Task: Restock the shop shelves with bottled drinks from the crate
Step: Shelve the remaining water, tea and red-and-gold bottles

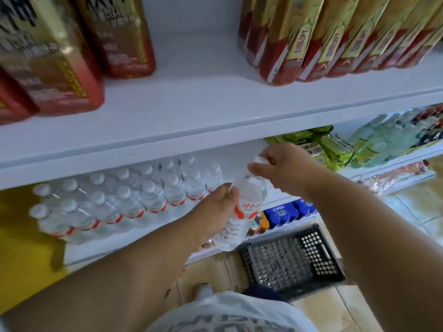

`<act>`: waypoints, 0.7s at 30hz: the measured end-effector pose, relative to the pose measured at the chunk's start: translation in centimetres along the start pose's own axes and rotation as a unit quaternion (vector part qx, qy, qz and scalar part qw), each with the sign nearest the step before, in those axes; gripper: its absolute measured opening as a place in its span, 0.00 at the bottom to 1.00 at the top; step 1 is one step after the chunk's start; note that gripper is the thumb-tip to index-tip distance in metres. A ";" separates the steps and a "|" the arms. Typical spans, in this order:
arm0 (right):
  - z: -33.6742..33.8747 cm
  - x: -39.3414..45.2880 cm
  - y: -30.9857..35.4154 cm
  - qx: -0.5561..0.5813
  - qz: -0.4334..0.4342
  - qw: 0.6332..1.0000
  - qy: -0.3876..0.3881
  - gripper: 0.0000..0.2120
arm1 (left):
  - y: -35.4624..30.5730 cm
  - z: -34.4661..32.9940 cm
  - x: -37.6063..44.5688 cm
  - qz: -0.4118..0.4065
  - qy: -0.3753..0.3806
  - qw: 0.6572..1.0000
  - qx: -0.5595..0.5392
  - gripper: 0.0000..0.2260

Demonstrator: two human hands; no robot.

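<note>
My left hand (pixel 215 209) grips the body of a clear water bottle (pixel 244 212) with a red and white label, held tilted in front of the middle shelf (pixel 148 238). My right hand (pixel 285 168) pinches the same bottle at its white cap. Rows of matching water bottles (pixel 115 200) with white caps stand on that shelf to the left of the held bottle. The black plastic crate (pixel 292 257) sits on the floor below, and it looks empty.
The white upper shelf (pixel 215 109) carries red and gold boxes (pixel 335 37) and large red bottles (pixel 55 56). Green packets (pixel 321 144) and greenish bottles (pixel 388 137) fill the shelf at right. Blue packs (pixel 285 212) sit on a lower shelf. A yellow panel (pixel 21 248) stands at left.
</note>
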State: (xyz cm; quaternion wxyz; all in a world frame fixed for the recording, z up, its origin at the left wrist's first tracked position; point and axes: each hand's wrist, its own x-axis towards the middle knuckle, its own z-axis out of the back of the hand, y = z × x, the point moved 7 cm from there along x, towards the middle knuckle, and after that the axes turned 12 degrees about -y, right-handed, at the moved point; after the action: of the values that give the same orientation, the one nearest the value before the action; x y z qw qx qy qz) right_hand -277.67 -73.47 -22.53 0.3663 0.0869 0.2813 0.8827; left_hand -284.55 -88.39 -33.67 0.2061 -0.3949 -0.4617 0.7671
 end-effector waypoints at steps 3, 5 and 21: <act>-2.4 -0.7 -0.8 -0.042 0.017 0.999 0.008 0.17 | 1.7 0.0 0.7 -0.005 0.013 0.998 0.055 0.19; -3.6 0.1 -1.5 -0.068 0.020 0.998 -0.004 0.15 | 2.3 0.5 1.6 0.000 -0.007 1.000 0.026 0.18; -11.1 13.2 -3.6 -0.127 0.063 0.989 -0.040 0.21 | 2.9 6.0 3.8 -0.048 -0.257 0.965 -0.036 0.20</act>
State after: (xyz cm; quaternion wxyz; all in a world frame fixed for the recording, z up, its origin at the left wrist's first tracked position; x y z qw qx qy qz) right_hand -288.95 -67.03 -34.38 0.3284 0.0921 0.1459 0.9286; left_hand -291.41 -90.49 -36.18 0.1027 -0.1692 -0.5453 0.8146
